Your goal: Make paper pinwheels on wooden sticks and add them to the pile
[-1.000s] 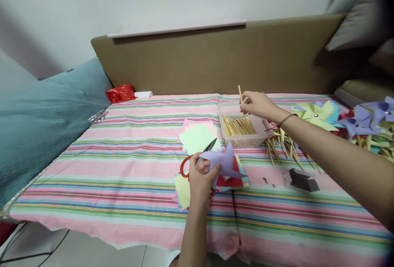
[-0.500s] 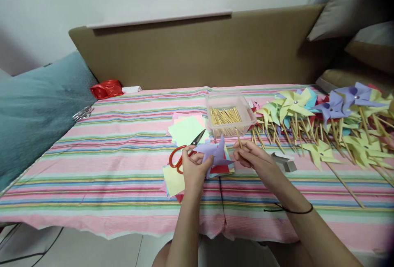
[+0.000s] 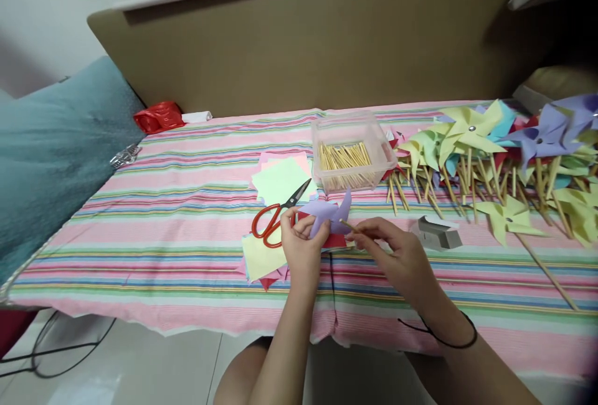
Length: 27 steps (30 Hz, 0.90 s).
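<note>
My left hand (image 3: 303,237) is closed on a purple paper pinwheel (image 3: 322,209), its thumb near the middle of the folded paper. From the right, my right hand (image 3: 387,246) pinches a thin wooden stick (image 3: 348,225), whose tip lies at or very close to the pinwheel; whether they touch I cannot tell. Just left of my left hand, red-handled scissors (image 3: 280,212) lie across the paper sheets. Green paper squares (image 3: 283,177) are stacked behind, and yellow squares (image 3: 261,257) in front. Red paper (image 3: 335,241) shows beneath the pinwheel.
A clear plastic box (image 3: 385,152) holds short wooden sticks (image 3: 346,156). Many finished pinwheels (image 3: 469,131) are heaped at right, with one yellow pinwheel (image 3: 507,218) in front. A small grey box (image 3: 436,235) lies beside my right hand. A red plastic bag (image 3: 159,118) sits far left.
My right hand has swung the stick from nearly upright to almost level, bringing its tip to the pinwheel. The camera view has tilted downward.
</note>
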Motion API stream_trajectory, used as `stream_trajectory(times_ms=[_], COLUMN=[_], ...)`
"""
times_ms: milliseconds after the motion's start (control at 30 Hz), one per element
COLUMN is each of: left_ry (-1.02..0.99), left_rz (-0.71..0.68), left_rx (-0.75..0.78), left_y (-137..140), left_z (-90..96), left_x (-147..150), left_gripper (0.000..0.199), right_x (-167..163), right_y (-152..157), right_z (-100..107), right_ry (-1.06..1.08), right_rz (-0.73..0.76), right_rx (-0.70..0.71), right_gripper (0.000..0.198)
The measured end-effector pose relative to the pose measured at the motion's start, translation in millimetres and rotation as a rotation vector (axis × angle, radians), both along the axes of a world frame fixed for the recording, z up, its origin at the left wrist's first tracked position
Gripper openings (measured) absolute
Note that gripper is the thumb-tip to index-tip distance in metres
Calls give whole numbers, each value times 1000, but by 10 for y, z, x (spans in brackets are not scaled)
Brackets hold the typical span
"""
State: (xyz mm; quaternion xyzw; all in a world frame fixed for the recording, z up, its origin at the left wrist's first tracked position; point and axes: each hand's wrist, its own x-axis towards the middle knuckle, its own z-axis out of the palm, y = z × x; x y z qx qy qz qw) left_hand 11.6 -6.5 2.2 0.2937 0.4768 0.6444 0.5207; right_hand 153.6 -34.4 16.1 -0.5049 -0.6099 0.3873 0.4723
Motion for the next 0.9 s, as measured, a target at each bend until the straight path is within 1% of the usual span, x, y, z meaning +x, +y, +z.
stream_trajectory(times_ms=[167,333,500,633,733,900], left_ry=[9,-24,-60,-106,-164,-179], left_rz=[-48,-100,-85,-60,-46,-95], left_rx=[-4,17,32,36,50,85], left_y=[-41,-47,-45,-50,-52,-55], left_z=[-14,-18,-5,17,28,31], left_x=[0,-10,-6,-9,-8,8], left_gripper=[52,53,56,60,61,56], right_x=[-68,-73,-92,-117,-134,-148], right_y=[-40,-46,-62,-77,-87,-90], right_z=[-83,-114,-92,-80,-75,-65], right_ry=[-31,-44,-21,-39,-68,-116], right_rz=[-81,-116,-127,-134,-164,-178], right_rx=[50,33,34,69,139,337], right_gripper=[6,7,6,6,5,10])
